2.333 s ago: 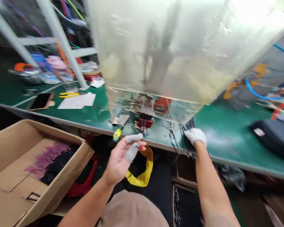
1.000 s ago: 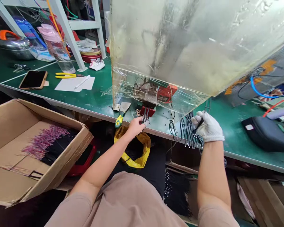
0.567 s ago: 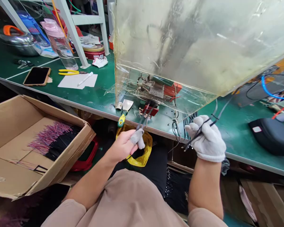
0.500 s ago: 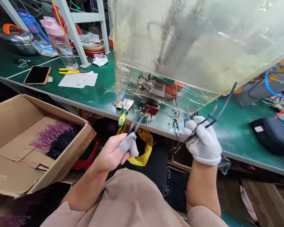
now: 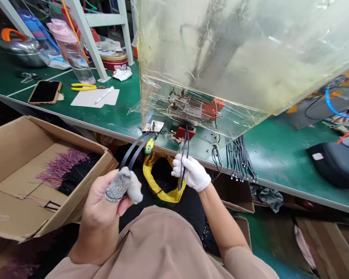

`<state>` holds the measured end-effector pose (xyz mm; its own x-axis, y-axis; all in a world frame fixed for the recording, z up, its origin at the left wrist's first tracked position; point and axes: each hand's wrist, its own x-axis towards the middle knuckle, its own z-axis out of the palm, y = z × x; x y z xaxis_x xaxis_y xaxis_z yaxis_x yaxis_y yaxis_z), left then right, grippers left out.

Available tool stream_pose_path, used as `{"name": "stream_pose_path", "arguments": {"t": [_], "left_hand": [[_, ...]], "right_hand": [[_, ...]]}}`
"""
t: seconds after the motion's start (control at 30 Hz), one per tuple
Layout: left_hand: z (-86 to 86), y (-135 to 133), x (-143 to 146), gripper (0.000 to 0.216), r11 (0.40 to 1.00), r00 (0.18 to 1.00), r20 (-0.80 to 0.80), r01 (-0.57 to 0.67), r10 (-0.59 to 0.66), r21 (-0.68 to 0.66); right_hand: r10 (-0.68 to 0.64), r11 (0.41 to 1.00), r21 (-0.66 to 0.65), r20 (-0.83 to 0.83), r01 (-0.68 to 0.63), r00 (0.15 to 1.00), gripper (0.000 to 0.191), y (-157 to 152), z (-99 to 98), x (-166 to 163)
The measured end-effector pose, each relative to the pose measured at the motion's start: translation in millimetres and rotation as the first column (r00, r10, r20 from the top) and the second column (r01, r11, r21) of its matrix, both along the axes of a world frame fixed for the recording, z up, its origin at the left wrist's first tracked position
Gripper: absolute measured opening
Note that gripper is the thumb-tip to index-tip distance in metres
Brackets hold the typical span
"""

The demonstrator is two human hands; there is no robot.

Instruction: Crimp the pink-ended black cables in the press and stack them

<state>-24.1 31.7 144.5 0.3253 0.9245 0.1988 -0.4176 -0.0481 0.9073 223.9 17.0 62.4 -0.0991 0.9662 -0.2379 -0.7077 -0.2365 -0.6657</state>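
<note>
My left hand (image 5: pixel 109 199), bare with grey finger cots, pinches a pair of thin black cables (image 5: pixel 135 149) that arc up toward the bench edge. My right hand (image 5: pixel 191 173), in a white glove, is closed on another pair of black cables (image 5: pixel 184 153) whose upper ends meet the small red fixture (image 5: pixel 185 132) under the clear plastic hood (image 5: pixel 221 58). A bundle of several more black cables (image 5: pixel 240 159) lies on the green bench (image 5: pixel 119 112) to the right of the fixture.
An open cardboard box (image 5: pixel 31 174) with purple-tipped black wires stands at the left. A yellow-lined bin (image 5: pixel 163 182) sits below the bench edge. A phone (image 5: pixel 45 91), yellow pliers (image 5: pixel 83 87), paper with a pen (image 5: pixel 94 97), a scraper (image 5: pixel 151 141) and a black pouch (image 5: pixel 334 162) lie on the bench.
My left hand has drawn its cable pair away from the fixture, down and left. My right hand has carried its pair leftward from the bundle and up to the red fixture.
</note>
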Motion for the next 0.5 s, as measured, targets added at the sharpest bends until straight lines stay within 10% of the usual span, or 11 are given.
{"name": "stream_pose_path", "arguments": {"t": [0.5], "left_hand": [[3.0, 5, 7, 0.032, 0.998, 1.0, -0.002, 0.02, -0.02, -0.053]], "right_hand": [[-0.163, 0.985, -0.072, -0.071, 0.158, 0.984, 0.008, 79, 32.5, 26]]}}
